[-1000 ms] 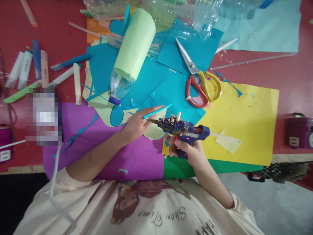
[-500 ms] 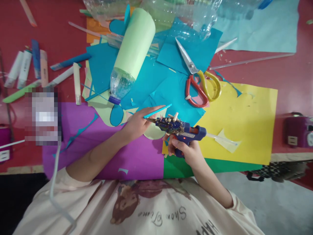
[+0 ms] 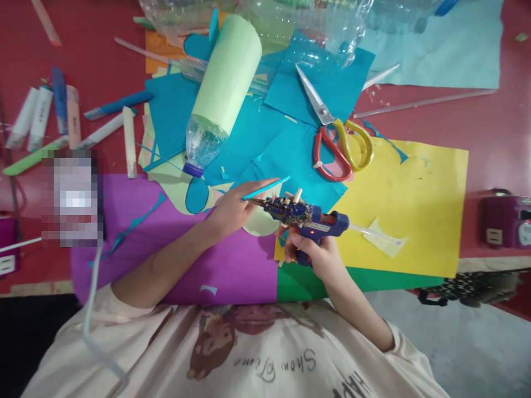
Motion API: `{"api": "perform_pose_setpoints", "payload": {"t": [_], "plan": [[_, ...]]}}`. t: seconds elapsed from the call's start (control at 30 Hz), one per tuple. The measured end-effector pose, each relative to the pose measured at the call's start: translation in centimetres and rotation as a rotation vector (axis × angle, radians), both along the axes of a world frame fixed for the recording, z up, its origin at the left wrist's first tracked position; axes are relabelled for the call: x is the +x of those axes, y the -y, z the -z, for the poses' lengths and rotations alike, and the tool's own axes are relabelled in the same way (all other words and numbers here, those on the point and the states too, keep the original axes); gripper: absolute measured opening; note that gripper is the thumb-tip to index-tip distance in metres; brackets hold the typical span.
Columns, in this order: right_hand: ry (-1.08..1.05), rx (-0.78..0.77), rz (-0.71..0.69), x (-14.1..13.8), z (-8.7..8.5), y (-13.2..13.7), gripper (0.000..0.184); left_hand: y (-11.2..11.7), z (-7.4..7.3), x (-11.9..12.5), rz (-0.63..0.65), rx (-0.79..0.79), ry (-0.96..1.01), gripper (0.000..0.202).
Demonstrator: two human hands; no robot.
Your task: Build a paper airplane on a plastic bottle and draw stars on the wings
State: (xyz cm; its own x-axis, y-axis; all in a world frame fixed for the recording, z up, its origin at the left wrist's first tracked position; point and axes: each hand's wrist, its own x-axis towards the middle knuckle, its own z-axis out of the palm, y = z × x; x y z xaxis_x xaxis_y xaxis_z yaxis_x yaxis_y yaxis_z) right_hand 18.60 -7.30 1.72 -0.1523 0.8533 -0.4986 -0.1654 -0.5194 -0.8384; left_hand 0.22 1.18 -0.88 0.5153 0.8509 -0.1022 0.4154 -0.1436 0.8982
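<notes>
My right hand point(image 3: 317, 257) is wrapped round the grip of a blue hot glue gun point(image 3: 309, 216), whose nozzle points left. My left hand point(image 3: 232, 213) pinches a thin blue paper strip point(image 3: 266, 188) and holds it up on edge just above the nozzle tip. Beneath both hands lie a purple sheet point(image 3: 186, 249), a yellow sheet point(image 3: 415, 204) and a pale green paper cut-out point(image 3: 257, 224).
A plastic bottle wrapped in pale green paper point(image 3: 219, 91) lies on blue paper sheets point(image 3: 265, 138). Red and yellow scissors point(image 3: 336, 138) rest to the right. Markers point(image 3: 62, 119) are scattered at the left. Clear glue sticks point(image 3: 427, 102) lie on the red table point(image 3: 489, 127).
The glue gun and my right hand have shifted slightly left toward the blue strip. My left hand has stayed in place.
</notes>
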Motion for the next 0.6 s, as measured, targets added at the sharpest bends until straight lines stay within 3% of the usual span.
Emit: {"api": "perform_pose_setpoints", "payload": {"t": [0.23,0.6], "plan": [[-0.004,-0.006,0.013,0.0,-0.1,-0.1,0.021,0.1,-0.5,0.0,-0.003,-0.039,0.042,0.033],[0.067,-0.052,0.082,0.2,-0.2,-0.2,0.022,-0.1,0.5,-0.2,0.019,0.05,-0.07,0.045]]}}
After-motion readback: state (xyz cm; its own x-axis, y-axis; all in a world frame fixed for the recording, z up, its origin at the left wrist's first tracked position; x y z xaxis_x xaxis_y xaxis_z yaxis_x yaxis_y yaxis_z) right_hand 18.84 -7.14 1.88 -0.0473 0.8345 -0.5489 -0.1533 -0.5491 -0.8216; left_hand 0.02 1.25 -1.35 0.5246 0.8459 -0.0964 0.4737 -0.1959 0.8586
